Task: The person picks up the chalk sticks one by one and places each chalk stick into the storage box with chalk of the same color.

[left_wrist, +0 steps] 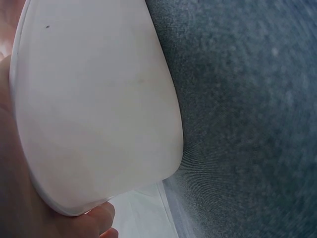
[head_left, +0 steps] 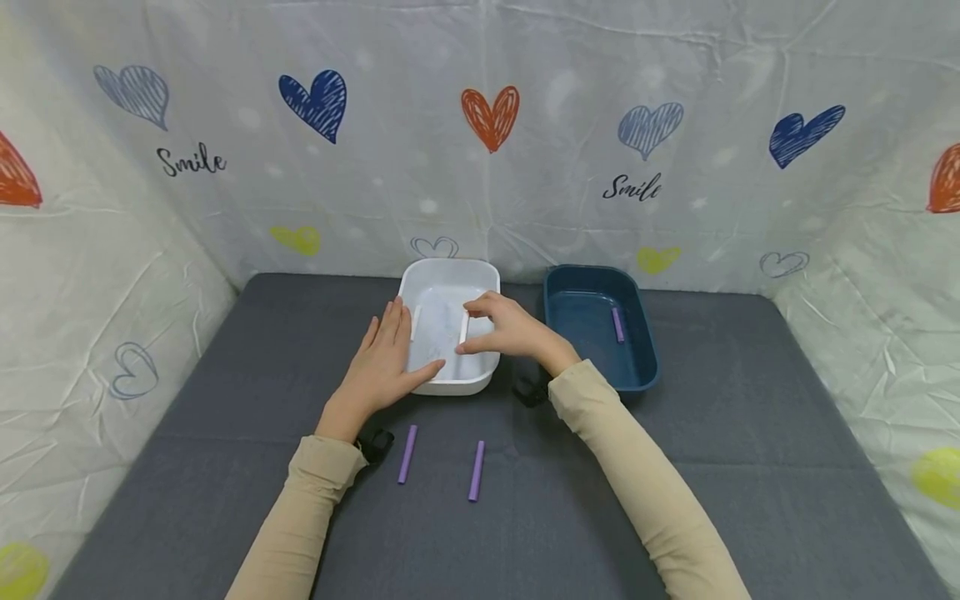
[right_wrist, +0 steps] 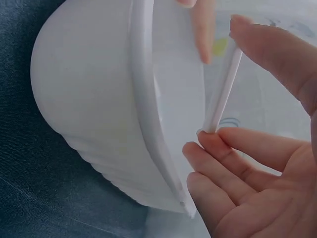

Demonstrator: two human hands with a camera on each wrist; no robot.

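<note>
My right hand [head_left: 508, 327] pinches a slim white stick [head_left: 463, 326] by its two ends, thumb at one end and fingers at the other, over the white basin [head_left: 450, 388]. The right wrist view shows the white stick [right_wrist: 225, 87] between thumb and fingertips, above the basin's rim. My left hand [head_left: 384, 358] rests on the basin's left rim with fingers straight and the thumb across the near edge. Another white stick [head_left: 416, 323] lies inside at the left, beside the left fingers. In the left wrist view the basin's outer wall [left_wrist: 99, 109] hides much of that hand.
A dark blue basin [head_left: 649, 350] stands to the right, with one purple stick [head_left: 617, 325] inside. Two more purple sticks, a left one [head_left: 407, 454] and a right one [head_left: 476, 472], lie on the grey cloth before the white basin. A heart-printed curtain [head_left: 555, 200] hangs behind.
</note>
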